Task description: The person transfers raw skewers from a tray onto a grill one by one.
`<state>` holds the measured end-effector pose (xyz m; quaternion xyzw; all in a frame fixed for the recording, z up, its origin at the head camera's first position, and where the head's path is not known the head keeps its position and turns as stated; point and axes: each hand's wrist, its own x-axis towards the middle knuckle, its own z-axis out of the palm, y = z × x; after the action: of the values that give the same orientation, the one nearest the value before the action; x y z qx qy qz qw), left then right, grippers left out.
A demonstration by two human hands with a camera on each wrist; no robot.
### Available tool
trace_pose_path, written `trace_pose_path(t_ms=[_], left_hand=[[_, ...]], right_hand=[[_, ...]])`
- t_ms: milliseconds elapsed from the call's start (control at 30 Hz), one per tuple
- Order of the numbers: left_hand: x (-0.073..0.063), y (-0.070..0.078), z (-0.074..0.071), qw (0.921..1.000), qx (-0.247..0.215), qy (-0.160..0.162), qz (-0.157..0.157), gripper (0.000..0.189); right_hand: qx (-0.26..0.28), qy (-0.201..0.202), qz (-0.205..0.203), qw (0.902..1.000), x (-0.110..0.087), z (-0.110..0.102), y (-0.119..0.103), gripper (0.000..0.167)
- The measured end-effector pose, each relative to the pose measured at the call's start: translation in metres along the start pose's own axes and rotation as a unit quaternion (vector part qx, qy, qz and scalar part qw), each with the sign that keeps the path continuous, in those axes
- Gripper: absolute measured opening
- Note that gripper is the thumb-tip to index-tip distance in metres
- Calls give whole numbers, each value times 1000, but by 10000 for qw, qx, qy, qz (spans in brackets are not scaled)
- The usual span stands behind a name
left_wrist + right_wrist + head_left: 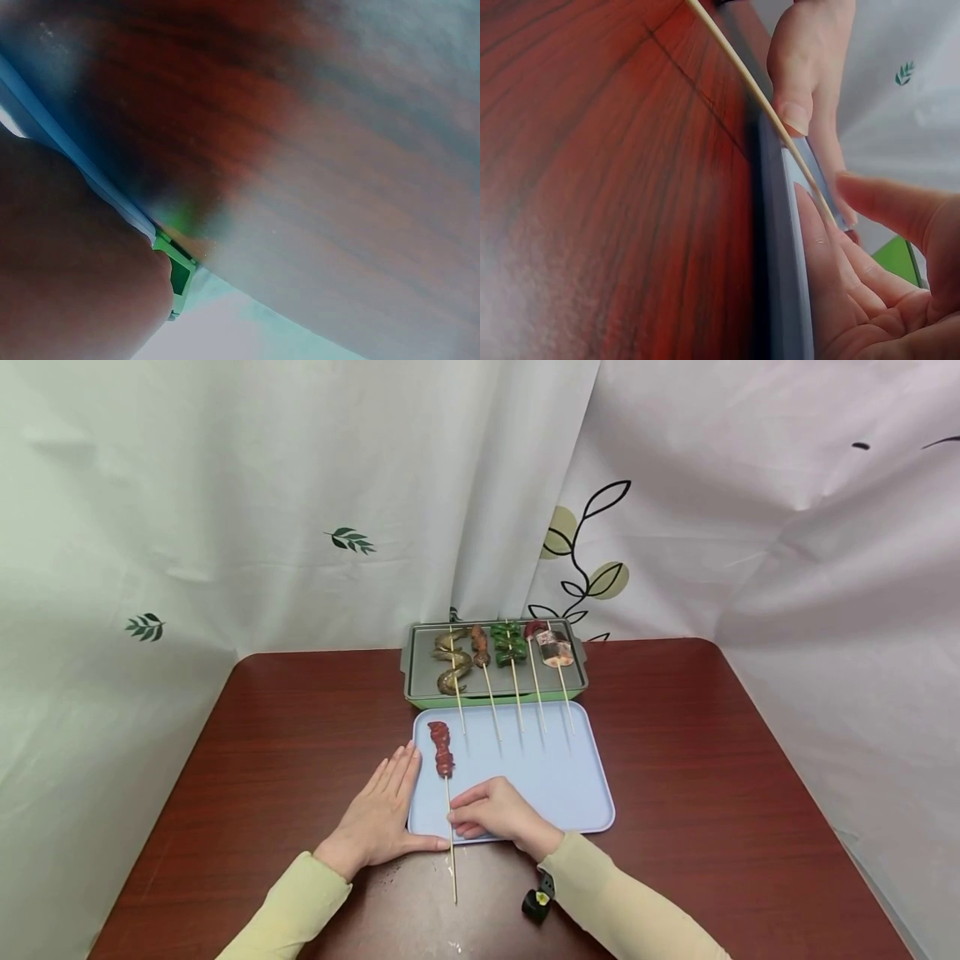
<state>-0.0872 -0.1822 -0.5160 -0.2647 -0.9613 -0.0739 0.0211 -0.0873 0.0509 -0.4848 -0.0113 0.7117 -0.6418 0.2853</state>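
Note:
My left hand (382, 814) lies with straight fingers along the left edge of a pale blue tray (547, 777), its thumb out at the near rim. On the tray's left side is a skewer of dark red meat (442, 750), whose wooden stick (453, 868) runs out over the near rim. My right hand (495, 810) pinches this stick at its middle with fingertips and thumb. From the right wrist, the stick (742, 71) passes the left thumb (793, 105) and enters between the right hand's fingers. In the left wrist view the left hand (82, 262) is a dark blur.
Behind the tray stands a green grill (420, 672) with a grey top. Several skewers lie on it, among them green peppers (510, 643) and a curled brown piece (453, 662); their sticks reach over the tray. A reddish wooden table (697, 793) carries everything, with white curtains (300, 485) around.

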Motion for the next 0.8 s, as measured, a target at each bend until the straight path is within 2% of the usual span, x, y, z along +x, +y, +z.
trace_pose_path(t_ms=[333, 800], left_hand=[[1, 0, 1, 9999, 2, -102, -39, 137], [0, 0, 1, 9999, -88, 80, 57, 138]], right_hand=[[73, 95, -25, 9999, 0, 4, 1, 20], [502, 240, -155, 9983, -5, 3, 2, 23]])
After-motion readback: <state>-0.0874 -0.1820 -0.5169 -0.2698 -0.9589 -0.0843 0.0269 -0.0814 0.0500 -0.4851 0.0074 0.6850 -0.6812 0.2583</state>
